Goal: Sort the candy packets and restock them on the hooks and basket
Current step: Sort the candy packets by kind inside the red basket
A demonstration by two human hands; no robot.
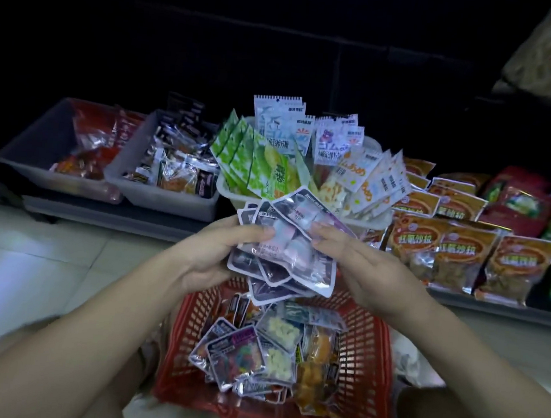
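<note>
Closest to me, a red basket [368,348] is holding loose candy packets [249,352]. Just above it I am gripping a fanned stack of purple-edged packets [293,240], with my left hand [218,253] fingers curling round its left side and my right hand [358,265] fingers pinching the top packet's right edge. Beyond them a white basket [229,193] is holding upright green packets [255,161] and white packets [373,180], with grey bins [169,202] lying to its left and orange bags [462,246] to its right.

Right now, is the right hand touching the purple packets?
Touching. The head view shows the right hand pinching the purple packets at their right edge, no gap; the left hand holds the other side.
</note>
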